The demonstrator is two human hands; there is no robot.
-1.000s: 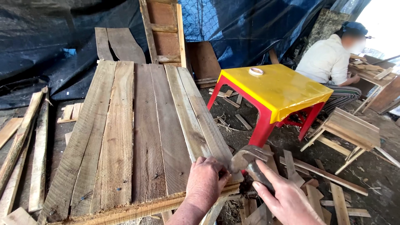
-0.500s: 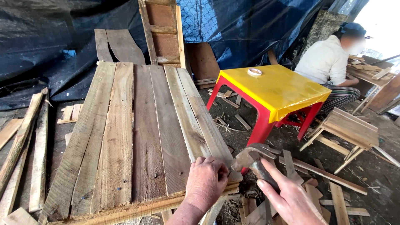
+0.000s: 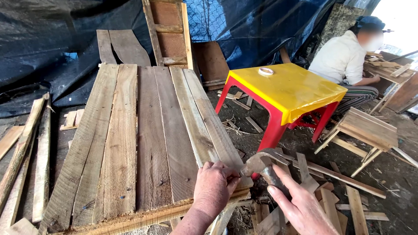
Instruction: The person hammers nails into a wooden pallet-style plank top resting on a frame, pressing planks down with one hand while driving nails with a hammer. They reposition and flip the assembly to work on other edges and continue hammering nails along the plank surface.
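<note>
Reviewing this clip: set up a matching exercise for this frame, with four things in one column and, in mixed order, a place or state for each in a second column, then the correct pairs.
Things:
1. hammer
2. left hand
3. roll of tape
4. small wooden stool

Places or states:
A. lying on top of the yellow table
B. resting on the near right corner of the plank panel
C. standing on the dirt ground right of the table
D. gripped by the right hand, its head at the panel's edge

Pairs: 1-D, 2-B, 3-A, 4-C
</note>
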